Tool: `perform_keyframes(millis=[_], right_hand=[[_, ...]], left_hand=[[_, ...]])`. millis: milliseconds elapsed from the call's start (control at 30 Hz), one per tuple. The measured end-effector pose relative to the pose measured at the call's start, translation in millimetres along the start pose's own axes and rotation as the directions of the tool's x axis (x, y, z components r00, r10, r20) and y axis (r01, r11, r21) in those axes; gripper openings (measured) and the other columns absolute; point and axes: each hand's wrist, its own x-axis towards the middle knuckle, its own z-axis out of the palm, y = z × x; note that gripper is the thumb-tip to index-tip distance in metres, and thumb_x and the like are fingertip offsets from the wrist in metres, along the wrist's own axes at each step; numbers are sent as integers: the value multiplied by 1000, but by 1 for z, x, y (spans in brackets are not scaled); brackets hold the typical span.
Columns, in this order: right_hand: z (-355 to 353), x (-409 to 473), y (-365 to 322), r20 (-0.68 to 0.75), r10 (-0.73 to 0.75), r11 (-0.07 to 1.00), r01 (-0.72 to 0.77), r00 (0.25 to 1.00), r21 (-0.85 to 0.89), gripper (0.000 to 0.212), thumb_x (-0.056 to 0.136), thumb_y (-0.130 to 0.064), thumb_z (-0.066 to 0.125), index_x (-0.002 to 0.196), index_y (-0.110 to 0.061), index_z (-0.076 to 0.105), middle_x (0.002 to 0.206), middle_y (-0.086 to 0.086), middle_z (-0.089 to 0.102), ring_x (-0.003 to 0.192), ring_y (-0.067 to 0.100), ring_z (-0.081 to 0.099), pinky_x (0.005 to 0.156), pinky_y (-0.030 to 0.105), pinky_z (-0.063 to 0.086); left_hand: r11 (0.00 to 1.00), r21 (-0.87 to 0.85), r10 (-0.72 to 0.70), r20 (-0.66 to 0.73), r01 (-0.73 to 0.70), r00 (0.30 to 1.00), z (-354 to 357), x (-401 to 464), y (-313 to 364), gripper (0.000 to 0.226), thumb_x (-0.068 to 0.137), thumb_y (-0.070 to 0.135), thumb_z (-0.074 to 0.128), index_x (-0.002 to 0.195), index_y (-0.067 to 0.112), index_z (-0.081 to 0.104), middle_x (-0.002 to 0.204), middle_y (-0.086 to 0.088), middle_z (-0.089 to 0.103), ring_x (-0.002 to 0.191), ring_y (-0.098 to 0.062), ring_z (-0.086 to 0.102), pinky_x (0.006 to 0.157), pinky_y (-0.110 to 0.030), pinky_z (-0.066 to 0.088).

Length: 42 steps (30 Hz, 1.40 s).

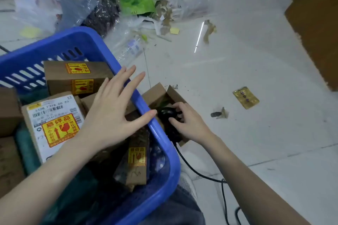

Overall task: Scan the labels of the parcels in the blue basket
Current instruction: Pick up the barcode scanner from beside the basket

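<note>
A blue basket (102, 47) fills the lower left and holds several cardboard parcels with yellow fragile stickers. One parcel (54, 122) shows a white barcode label face up; another brown parcel (76, 76) stands behind it. My left hand (113, 109) hovers open over the parcels, fingers spread, near the basket's right rim. My right hand (188, 122) reaches into a small open cardboard box (159, 93) on the floor just right of the basket. Its fingers curl around a black corded scanner (166, 113) lying in that box.
The scanner's black cable (197, 171) trails across the white tiled floor toward the bottom edge. A heap of plastic bags and rubbish (139, 0) lies beyond the basket. A gold packet (246, 97) lies on the floor at right, and a large brown carton (318, 23) stands at the far right.
</note>
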Motion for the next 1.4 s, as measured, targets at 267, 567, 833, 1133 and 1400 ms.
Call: perform_keyframes(millis=[267, 567, 833, 1133, 1400], right_hand=[[40, 28, 4, 109, 178, 974, -159, 978, -162, 47, 90, -39, 53, 125, -10, 41, 126, 17, 48, 105, 40, 56, 75, 36, 40], [36, 29, -18, 16, 263, 962, -261, 965, -75, 46, 90, -24, 51, 133, -13, 39, 130, 15, 45, 107, 36, 55, 87, 37, 44], [-23, 3, -67, -155, 100, 994, -92, 983, 55, 40, 83, -22, 59, 122, -16, 54, 122, 10, 59, 112, 26, 57, 89, 29, 41], [-107, -64, -169, -330, -54, 886, 197, 943, 420, 35, 90, -9, 58, 120, -26, 53, 125, -4, 54, 73, 18, 74, 62, 26, 56], [-120, -124, -254, -199, -196, 701, 279, 960, 656, 54, 85, 0, 62, 125, -32, 47, 111, -1, 69, 93, 26, 71, 62, 29, 52]], left_hand=[[998, -63, 12, -52, -15, 999, 1, 0, -9, 74, 85, 61, 39, 147, 21, 28, 155, -2, 26, 145, -18, 17, 113, -52, 23], [996, -86, 7, -100, -16, 995, -25, -10, -12, 72, 86, 59, 38, 147, 22, 27, 156, 1, 22, 144, -13, 18, 113, -36, 20], [997, -81, -23, -201, 6, 979, -78, -32, -8, 72, 85, 61, 40, 147, 27, 25, 156, 5, 20, 142, -14, 24, 111, -40, 27], [995, -60, -94, -328, 79, 940, -152, -87, 1, 73, 80, 66, 40, 144, 47, 11, 154, 19, 13, 132, 0, 27, 106, -34, 29], [988, -57, -155, -423, 145, 893, -208, -155, 11, 74, 76, 72, 41, 135, 61, -3, 145, 36, 2, 130, 8, 19, 104, -29, 27]])
